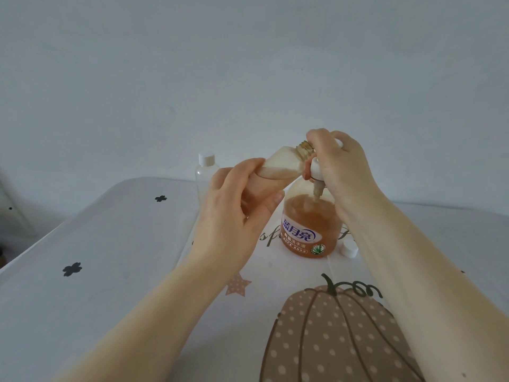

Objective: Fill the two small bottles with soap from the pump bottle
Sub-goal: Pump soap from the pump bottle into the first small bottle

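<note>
Table: pump bottle, capped bottle, cap.

left hand tilting small bottle, pump bottle

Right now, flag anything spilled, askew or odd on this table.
No spill shows. The small bottle in the left hand is tilted steeply at the pump bottle under the right hand; a loose cap lies beside it.

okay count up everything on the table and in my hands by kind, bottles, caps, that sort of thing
Small bottles: 2, one tilted in the left hand, uncapped, one standing capped
Pump bottles: 1, pump head under the right hand
Loose caps: 1
Total: 4
</note>
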